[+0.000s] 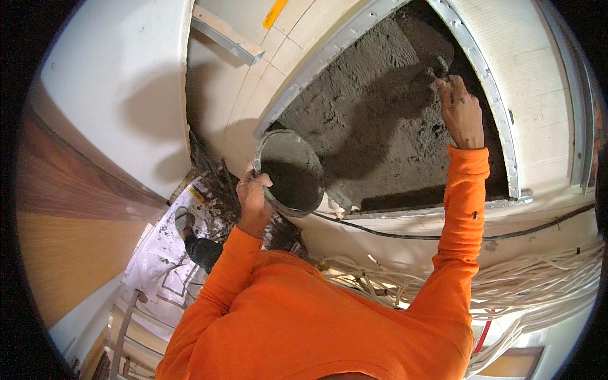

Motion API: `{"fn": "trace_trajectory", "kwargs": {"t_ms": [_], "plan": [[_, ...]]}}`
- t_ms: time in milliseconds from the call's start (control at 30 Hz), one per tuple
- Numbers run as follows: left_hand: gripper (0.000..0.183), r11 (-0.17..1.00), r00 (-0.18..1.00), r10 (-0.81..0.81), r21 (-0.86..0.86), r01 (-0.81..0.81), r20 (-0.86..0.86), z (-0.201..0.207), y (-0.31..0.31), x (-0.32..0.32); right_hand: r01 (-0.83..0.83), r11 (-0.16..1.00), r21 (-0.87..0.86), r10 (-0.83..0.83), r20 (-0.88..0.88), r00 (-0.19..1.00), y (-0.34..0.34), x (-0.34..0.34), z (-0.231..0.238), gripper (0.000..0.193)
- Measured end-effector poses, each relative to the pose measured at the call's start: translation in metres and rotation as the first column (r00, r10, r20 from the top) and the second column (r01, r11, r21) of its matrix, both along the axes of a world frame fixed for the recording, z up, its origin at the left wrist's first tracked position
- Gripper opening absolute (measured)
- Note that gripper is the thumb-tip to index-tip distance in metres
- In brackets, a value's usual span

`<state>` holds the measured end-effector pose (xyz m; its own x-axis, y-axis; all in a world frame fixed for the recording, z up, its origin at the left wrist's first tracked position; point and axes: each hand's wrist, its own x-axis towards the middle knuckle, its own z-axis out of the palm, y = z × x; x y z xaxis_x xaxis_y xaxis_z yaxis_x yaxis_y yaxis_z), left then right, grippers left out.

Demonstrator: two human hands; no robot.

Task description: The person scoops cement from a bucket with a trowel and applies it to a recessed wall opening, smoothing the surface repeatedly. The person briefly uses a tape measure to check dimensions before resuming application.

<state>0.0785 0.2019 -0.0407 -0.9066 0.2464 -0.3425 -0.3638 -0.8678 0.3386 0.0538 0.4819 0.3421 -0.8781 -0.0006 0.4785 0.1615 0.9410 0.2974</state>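
Note:
My left hand point(254, 195) grips the rim of a round bucket point(278, 147), tilted so its mouth shows; its inside is grey and smeared, darker toward the bottom. Farther right, my right hand point(461, 114) is closed around the mortar-caked handle of what looks like a trowel point(441, 66). Its blade blends into the dark surface at the upper right, so its outline is hard to make out. Rough grey wet mortar point(354, 95) fills most of a recess edged by perforated metal strips point(342, 45). Along the recess's right and near edges the surface is darker.
A black cable point(405, 236) runs below the recess, above a thick bundle of white cables point(538, 278) at the right. A metal profile point(225, 37) juts out at the upper left. Ladder-like rails point(126, 329) stand lower left, near a dirty floor sheet point(155, 266).

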Motion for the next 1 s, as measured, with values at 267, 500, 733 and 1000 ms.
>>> {"fn": "trace_trajectory", "kwargs": {"t_ms": [267,500,733,1000], "plan": [[0.059,0.999,0.998,0.037,0.019,-0.038,0.044,0.004,-0.004,0.003,0.004,0.993,-0.114,-0.002,0.017,1.000,0.000,-0.004,0.008,0.035],[0.065,0.997,0.985,0.051,-0.063,-0.041,0.163,0.008,-0.017,0.008,0.020,0.988,-0.153,-0.019,0.008,1.000,0.016,0.008,0.010,0.047],[0.067,0.980,0.986,0.148,-0.146,-0.136,0.075,-0.004,-0.022,0.000,-0.027,0.912,-0.409,0.024,-0.012,1.000,0.023,-0.002,0.008,0.043],[0.077,0.987,0.996,0.081,-0.140,-0.075,0.039,0.005,-0.029,0.004,0.019,0.634,-0.773,-0.038,-0.007,0.999,0.002,0.010,0.005,0.042]]}}
